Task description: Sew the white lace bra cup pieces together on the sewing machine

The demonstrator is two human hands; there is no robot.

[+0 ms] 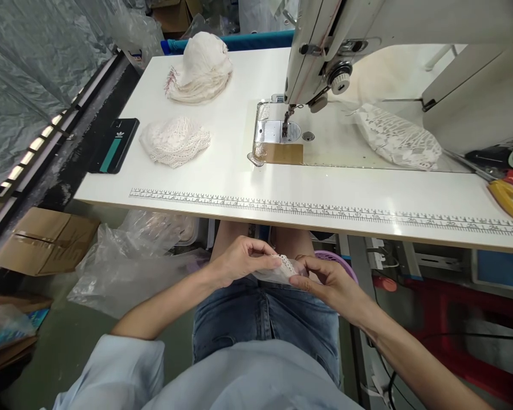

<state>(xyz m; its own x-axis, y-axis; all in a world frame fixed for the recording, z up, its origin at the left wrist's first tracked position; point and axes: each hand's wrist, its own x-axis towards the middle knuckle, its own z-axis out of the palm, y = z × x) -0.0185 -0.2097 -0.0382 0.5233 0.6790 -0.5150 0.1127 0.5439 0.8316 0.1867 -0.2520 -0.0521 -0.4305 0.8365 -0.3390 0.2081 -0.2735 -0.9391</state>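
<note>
Over my lap, below the table's front edge, a small piece of white lace fabric (pixel 285 264) with a sheer part is pinched between both hands. My left hand (pixel 245 259) grips its left side, thumb against fingers. On the right side, my right hand (pixel 325 280) holds it the same way. Part of the piece is hidden by my fingers. On the white table (pixel 222 182) lie a pile of white lace pieces (pixel 175 141) and a taller stack of cream fabric pieces (pixel 203 68). Another white lace piece (pixel 397 136) rests right of the needle.
The sewing machine (pixel 312 57) stands at the table's back right. Yellow-handled scissors (pixel 511 199) lie at the right edge, a black phone (pixel 114 146) at the left. A printed ruler (pixel 282 206) runs along the front. Below are a cardboard box (pixel 47 242) and plastic bags (pixel 123 279).
</note>
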